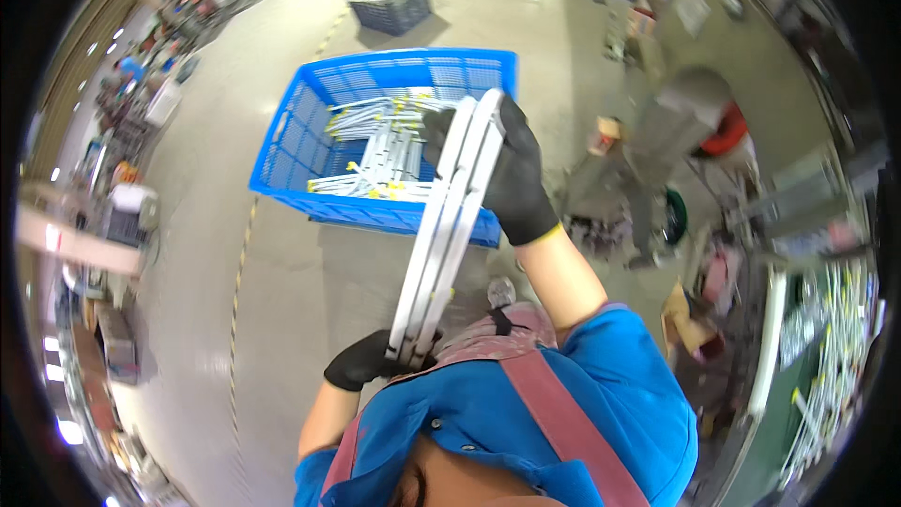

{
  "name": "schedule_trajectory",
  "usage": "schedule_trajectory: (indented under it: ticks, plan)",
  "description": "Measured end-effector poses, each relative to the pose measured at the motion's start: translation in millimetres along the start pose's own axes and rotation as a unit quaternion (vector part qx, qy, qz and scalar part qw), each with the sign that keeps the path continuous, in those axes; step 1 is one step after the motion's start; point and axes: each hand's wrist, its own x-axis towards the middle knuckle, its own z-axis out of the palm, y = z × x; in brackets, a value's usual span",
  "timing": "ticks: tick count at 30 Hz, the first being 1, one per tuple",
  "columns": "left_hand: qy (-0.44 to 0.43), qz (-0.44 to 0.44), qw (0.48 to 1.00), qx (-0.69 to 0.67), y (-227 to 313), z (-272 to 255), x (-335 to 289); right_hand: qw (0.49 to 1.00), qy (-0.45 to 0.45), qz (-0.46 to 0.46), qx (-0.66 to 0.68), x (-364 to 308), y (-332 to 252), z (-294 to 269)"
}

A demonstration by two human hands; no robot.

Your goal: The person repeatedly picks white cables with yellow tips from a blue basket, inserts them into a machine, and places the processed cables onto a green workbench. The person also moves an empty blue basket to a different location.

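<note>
Across the right side of the blue crate (361, 210), as I see it from my station, slants a bundle of white bars (430, 230) laid side by side. Its long axis runs from lower left, close to the wearer's blue shirt (469, 399), up to the upper right; the rounded far ends point away from the body and a little rightward. I can't tell how high it sits above the crate. My right hand (519, 178), black-gloved, grips the far part, with dark glove showing on both sides of the bars. My left hand (361, 361), gloved alike, is closed around the near end, some fingers hidden. Inside the crate I see loose white pieces (385, 152) with yellow tips. Beyond stands a grey crate (389, 11).
</note>
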Motion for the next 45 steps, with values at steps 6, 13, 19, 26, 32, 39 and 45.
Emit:
schedule_trajectory:
  ticks: [6, 13, 19, 26, 32, 39, 45]
  plan:
    - [0.110, -0.036, 0.970, 0.215, -102, 5, -79, 0.996, 0.079, -0.047, -0.011, -74, 82, -12]
    - [0.053, 0.145, 0.987, -0.054, -143, -19, -62, 0.964, 0.238, 0.122, 0.009, -182, 193, -24]
    - [-0.067, 0.051, 0.996, 0.022, -108, 31, 4, 0.947, -0.071, 0.273, -0.155, -264, 234, -84]
    - [-0.014, -0.017, 0.994, 0.109, -100, 117, 25, 0.827, -0.205, 0.221, -0.475, -322, 152, -104]
    - [0.018, -0.013, 0.960, 0.280, -107, 182, 52, 0.563, 0.044, 0.036, -0.824, -379, -3, -43]
    - [0.023, -0.015, 0.936, 0.352, -113, 237, 83, 0.318, 0.309, -0.207, -0.872, -434, -149, -41]
    - [0.014, -0.002, 0.919, 0.394, -109, 256, 84, 0.352, 0.326, -0.009, -0.877, -453, -207, -44]
